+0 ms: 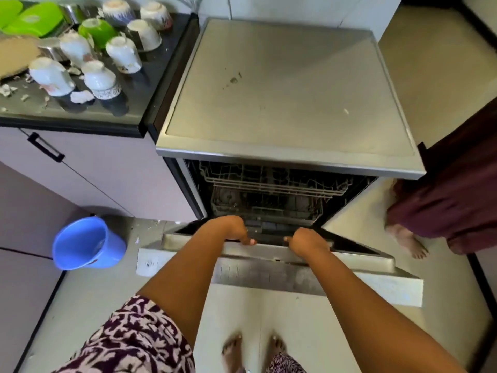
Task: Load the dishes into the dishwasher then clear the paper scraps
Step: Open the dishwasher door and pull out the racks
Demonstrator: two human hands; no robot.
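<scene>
Left hand (234,230) and right hand (307,241) clamped the top edge of the dishwasher door (363,278); cups (123,53) left of the dishwasher (290,90) looked fragile, best gripped round their sides.

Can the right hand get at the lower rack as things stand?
Probably not yet: the right hand and left hand grip the top edge of the half-lowered dishwasher door, which partly blocks the lower rack.

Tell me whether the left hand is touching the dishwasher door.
Touching. The head view shows the left hand gripping the top edge of the half-open dishwasher door, its fingers curled over the rim with no gap.
</scene>
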